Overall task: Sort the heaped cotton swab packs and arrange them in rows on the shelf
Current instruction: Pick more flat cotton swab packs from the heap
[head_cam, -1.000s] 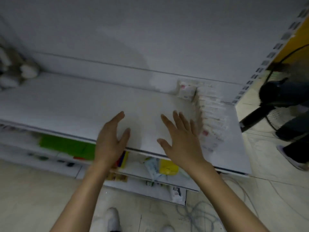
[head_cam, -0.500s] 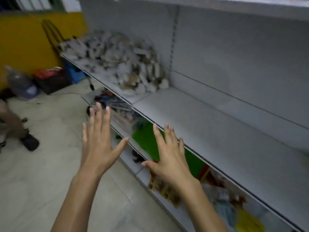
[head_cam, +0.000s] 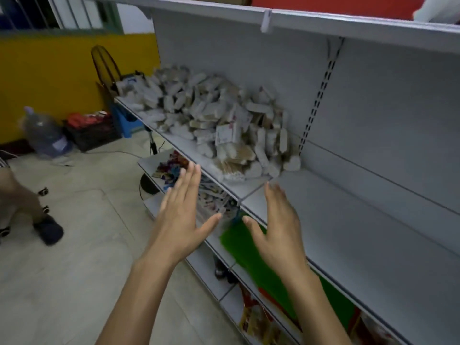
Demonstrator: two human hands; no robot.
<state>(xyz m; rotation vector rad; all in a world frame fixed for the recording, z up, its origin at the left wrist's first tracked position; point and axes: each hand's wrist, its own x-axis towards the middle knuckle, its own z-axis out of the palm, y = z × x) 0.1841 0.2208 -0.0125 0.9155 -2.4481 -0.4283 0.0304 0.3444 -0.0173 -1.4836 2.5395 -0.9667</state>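
A big heap of cotton swab packs (head_cam: 214,120) lies on the left section of the grey shelf (head_cam: 361,220), reaching up against the back panel. The shelf section to the right of the heap is bare. My left hand (head_cam: 181,215) hovers in front of the shelf edge, below the heap, fingers straight and spread, holding nothing. My right hand (head_cam: 276,227) is raised beside it over the shelf's front edge, fingers straight, also holding nothing. Both hands are apart from the packs.
Lower shelves hold a green pack (head_cam: 261,260) and colourful goods (head_cam: 171,168). An upper shelf (head_cam: 323,23) overhangs the heap. On the floor to the left are a water bottle (head_cam: 44,133), a black crate (head_cam: 92,130), a blue stool (head_cam: 127,123) and another person's foot (head_cam: 49,230).
My view swung left from the arranged row at the shelf's right end to the heap. Both hands left the shelf surface and moved toward the heap, staying open.
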